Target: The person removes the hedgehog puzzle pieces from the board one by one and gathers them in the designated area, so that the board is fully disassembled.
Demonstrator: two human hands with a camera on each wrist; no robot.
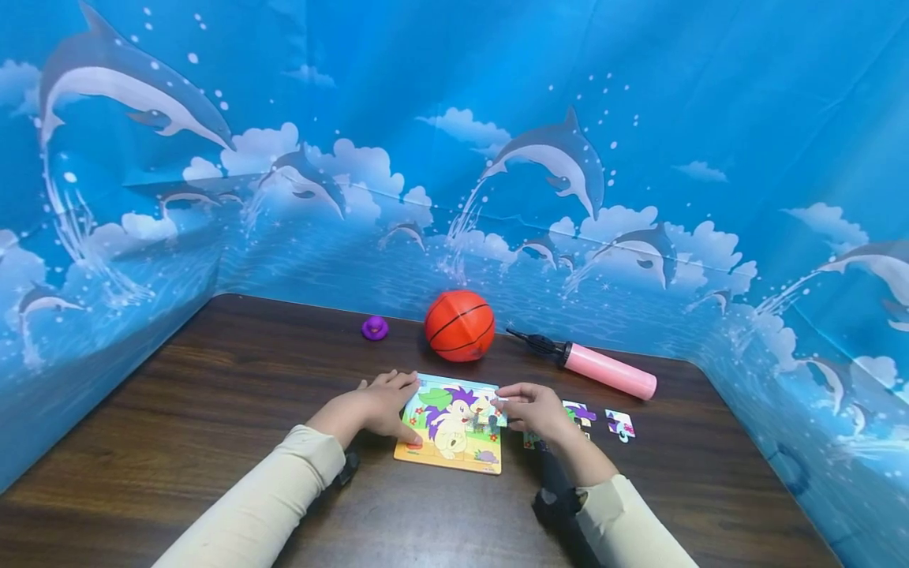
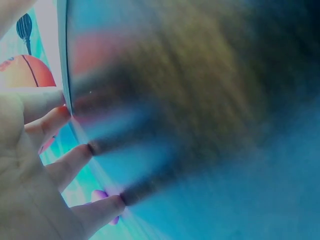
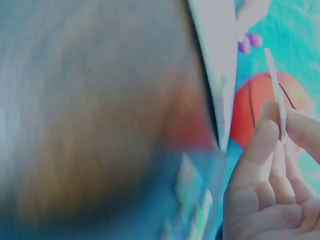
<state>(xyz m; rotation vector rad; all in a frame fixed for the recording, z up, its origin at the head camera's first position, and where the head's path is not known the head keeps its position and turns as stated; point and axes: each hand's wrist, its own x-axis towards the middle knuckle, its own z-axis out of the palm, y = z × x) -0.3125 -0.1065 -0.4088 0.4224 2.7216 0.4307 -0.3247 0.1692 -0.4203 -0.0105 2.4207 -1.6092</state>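
Note:
A jigsaw puzzle board with a purple-haired hedgehog picture lies flat on the table. At its left side rests my left hand, fingers spread, the thumb over the picture near the lower left. In the left wrist view its fingertips touch the dark tabletop. My right hand is at the board's upper right. Between thumb and forefinger it pinches a thin puzzle piece, seen edge-on in the right wrist view. Loose puzzle pieces lie right of that hand, some partly hidden behind it.
Behind the board sits an orange basketball, with a purple rubber duck to its left. A pink hand pump lies at the back right. A blue dolphin-print curtain borders the brown table at the back.

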